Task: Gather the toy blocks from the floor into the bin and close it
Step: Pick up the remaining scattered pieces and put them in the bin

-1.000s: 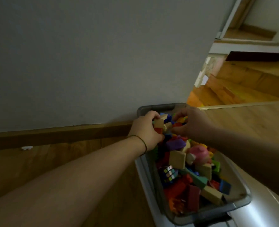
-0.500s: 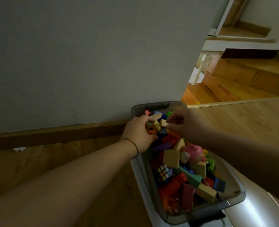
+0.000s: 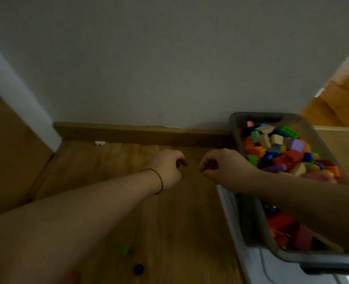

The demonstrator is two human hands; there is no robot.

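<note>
A: While my left grip (image 3: 169, 169) and right grip (image 3: 223, 167) hang loosely curled and empty over the floor (image 3: 179, 222), where next?

B: The bin (image 3: 255, 115) sits to the right, heaped and unlidded. The green block (image 3: 126, 250) and blue block (image 3: 138, 269) lie back toward us, beside your left forearm, so the left's nearer.

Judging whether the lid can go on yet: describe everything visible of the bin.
The bin is a grey, translucent plastic tub, rectangular with rounded corners and a handle slot in its far end. It stands upright, far end by the wall, lidless and heaped with coloured blocks. The right forearm crosses above it; contact is unclear.
</note>
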